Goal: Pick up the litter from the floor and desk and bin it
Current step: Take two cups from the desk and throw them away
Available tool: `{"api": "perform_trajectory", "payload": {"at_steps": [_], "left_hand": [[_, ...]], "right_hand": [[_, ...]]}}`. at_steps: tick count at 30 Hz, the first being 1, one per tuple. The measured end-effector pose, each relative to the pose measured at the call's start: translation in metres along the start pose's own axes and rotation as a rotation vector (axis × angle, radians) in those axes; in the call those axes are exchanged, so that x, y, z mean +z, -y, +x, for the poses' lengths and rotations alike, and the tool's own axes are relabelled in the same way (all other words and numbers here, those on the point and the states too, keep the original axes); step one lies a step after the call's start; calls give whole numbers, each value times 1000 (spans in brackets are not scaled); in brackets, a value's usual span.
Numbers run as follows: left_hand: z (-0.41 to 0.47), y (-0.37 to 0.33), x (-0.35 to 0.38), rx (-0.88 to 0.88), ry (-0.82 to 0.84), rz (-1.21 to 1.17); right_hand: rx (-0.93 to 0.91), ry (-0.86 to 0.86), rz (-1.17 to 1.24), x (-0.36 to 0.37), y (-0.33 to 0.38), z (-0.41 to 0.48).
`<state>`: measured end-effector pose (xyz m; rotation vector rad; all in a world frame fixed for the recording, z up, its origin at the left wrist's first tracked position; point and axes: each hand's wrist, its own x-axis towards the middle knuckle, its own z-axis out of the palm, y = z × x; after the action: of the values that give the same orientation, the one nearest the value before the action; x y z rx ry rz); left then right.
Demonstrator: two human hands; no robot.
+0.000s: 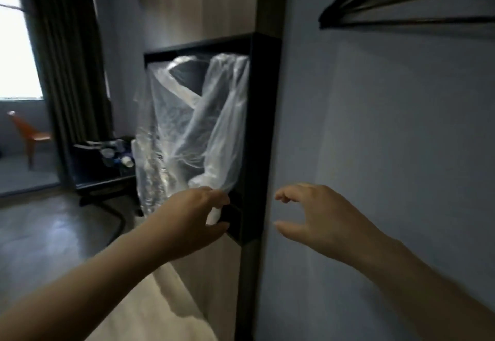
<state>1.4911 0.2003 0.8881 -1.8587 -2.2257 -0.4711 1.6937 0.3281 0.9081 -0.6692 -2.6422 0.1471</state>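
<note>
1. The left hand (192, 217) had its fingers grasping the lower end of the clear plastic bag (192, 126), which hung in the black niche (263, 126).
2. The right hand (316, 217) hovered just right, fingers released, empty.
3. Litter (117, 153) sat on the far-left table (88, 177).

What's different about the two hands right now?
The left hand grips the bottom of the see-through plastic bag; the right hand holds nothing. The left hand reaches into the black shelf frame; the right hand hovers in front of the grey wall. Both are bare and stretched forward, with fingers curled.
</note>
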Motion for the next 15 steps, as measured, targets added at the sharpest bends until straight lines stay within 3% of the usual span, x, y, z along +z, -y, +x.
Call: {"api": "perform_trajectory", "payload": {"at_steps": [7, 15], "left_hand": [[-23, 119, -69, -163, -156, 89], [-10, 218, -88, -303, -255, 147]], "right_hand": [[-195, -71, 37, 16, 102, 120], [-363, -66, 71, 62, 147, 236]]}}
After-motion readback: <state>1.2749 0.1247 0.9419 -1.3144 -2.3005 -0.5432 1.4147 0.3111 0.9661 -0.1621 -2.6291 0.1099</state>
